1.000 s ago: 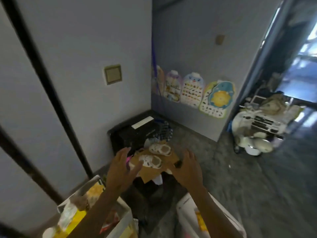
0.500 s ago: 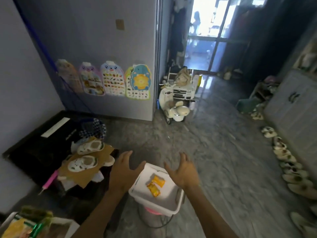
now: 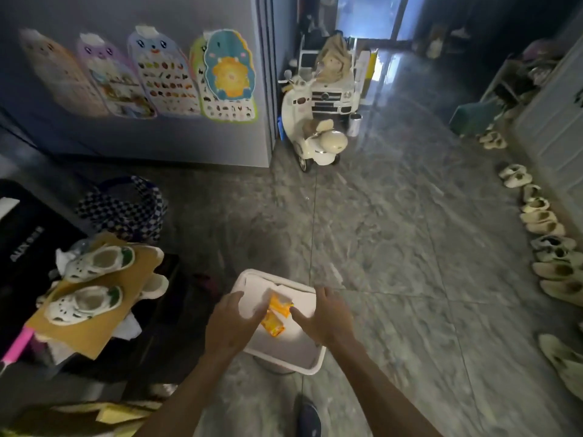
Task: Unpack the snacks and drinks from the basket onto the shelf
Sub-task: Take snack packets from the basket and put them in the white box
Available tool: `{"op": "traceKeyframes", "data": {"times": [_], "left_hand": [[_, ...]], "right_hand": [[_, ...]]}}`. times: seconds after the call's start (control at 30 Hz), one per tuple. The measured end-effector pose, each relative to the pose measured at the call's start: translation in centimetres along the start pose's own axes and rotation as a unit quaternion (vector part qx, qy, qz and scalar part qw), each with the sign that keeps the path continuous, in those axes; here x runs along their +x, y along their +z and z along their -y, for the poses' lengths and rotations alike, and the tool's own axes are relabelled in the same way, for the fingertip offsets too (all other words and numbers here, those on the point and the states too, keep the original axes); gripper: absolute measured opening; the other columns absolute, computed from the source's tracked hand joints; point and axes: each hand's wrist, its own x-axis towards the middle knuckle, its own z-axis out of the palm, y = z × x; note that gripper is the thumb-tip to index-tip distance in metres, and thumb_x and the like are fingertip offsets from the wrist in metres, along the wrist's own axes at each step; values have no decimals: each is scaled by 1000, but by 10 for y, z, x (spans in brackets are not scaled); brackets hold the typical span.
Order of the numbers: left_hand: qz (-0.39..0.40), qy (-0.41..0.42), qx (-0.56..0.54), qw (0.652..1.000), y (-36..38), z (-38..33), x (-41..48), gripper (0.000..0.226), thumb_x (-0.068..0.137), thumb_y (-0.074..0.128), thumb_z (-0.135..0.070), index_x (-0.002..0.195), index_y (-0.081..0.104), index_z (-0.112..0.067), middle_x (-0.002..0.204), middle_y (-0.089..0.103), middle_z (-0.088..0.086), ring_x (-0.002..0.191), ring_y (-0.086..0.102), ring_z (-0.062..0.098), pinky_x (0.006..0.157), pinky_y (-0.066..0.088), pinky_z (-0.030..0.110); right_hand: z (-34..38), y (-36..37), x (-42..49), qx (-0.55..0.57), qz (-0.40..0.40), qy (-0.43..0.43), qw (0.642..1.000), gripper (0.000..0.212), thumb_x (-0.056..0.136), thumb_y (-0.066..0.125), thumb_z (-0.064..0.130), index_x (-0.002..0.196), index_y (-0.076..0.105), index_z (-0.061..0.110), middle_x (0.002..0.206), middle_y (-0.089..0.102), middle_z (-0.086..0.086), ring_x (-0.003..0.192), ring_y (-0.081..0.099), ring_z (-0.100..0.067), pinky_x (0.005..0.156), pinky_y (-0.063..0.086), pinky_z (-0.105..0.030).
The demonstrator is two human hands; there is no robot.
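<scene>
A white plastic basket point(image 3: 305, 364) stands on the floor just in front of me. Two orange snack packets point(image 3: 275, 316) lie inside it, near its middle. My left hand point(image 3: 232, 328) reaches into the basket from the left, fingertips touching the upper packet's left edge. My right hand point(image 3: 328, 316) reaches in from the right, with its fingertips at the packets' right edge. The fingers of both hands are apart and neither hand has closed on a packet. At the bottom left, yellow packets point(image 3: 107, 416) show dimly.
A piece of cardboard with two small white shoes point(image 3: 94, 280) lies on a dark pile to the left. A checkered bag point(image 3: 126, 209) sits behind it. A toy scooter point(image 3: 310, 134) and a toy car stand ahead. Several shoes point(image 3: 545, 241) line the right wall.
My view swung right from the wall and down onto the basket. Both hands went from hovering at the basket's rim into it, onto the orange packets.
</scene>
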Motion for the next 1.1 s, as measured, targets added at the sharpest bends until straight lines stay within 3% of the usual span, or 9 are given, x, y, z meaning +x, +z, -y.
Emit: {"op": "traceKeyframes", "data": {"times": [0.1,0.23,0.33,0.53,0.67,0.77,0.87,1.0,1.1], "left_hand": [[17,-44,5,999,44,24,26,95,82,35,-99,136,63,-25,133,65,1,119,63,25,100,55,48],[52,-109,-19,993,95,50,55,98,82,42,-97,149,52,-26,148,57,1,135,55,26,113,48,50],[77,-141,-14,987,145,73,85,106,78,38,-99,153,48,-24,151,55,2,137,53,26,112,48,50],[88,-202,-38,975,247,113,136,87,88,62,-77,152,46,-20,143,56,6,127,58,29,99,52,44],[72,-222,-54,971,290,137,154,89,79,78,-72,145,47,-20,136,57,8,117,65,34,89,54,42],[64,-217,-57,972,306,143,161,92,73,86,-68,141,48,-20,131,58,6,112,67,31,84,53,37],[61,-215,-83,971,309,139,164,85,73,92,-56,138,53,-20,132,59,8,114,66,32,91,56,42],[36,-192,-116,974,283,128,156,76,77,94,-41,138,52,-25,133,58,7,114,66,32,90,59,42],[17,-169,-135,976,239,113,144,81,81,91,-46,148,49,-32,140,58,2,123,61,26,98,56,41]], "right_hand": [[-9,42,44,-28,48,-15,998,89,83,54,81,149,48,22,154,53,-1,138,51,-27,109,47,-45],[-17,102,97,-53,86,-19,995,90,85,52,81,150,48,19,155,52,-3,140,49,-28,109,45,-46],[-25,152,132,-56,107,-18,993,83,90,55,74,150,46,16,152,52,-5,136,49,-30,106,46,-47],[-48,257,196,-60,121,-33,990,61,98,62,53,145,47,16,148,52,-7,133,50,-32,102,50,-45],[-64,306,218,-76,112,-54,989,57,96,65,47,144,48,19,146,51,-8,129,51,-36,94,54,-48],[-73,320,221,-80,72,-62,992,55,93,58,40,143,51,20,144,51,-9,123,51,-38,87,57,-49],[-76,317,217,-40,44,-47,997,51,90,68,27,138,56,18,136,58,-10,116,55,-38,85,57,-50],[-73,292,200,13,23,-29,999,54,85,76,26,135,60,16,128,65,-8,111,57,-36,90,54,-47],[-58,253,180,53,-10,-17,998,60,87,78,28,143,59,16,132,65,-8,117,57,-34,97,51,-46]]}}
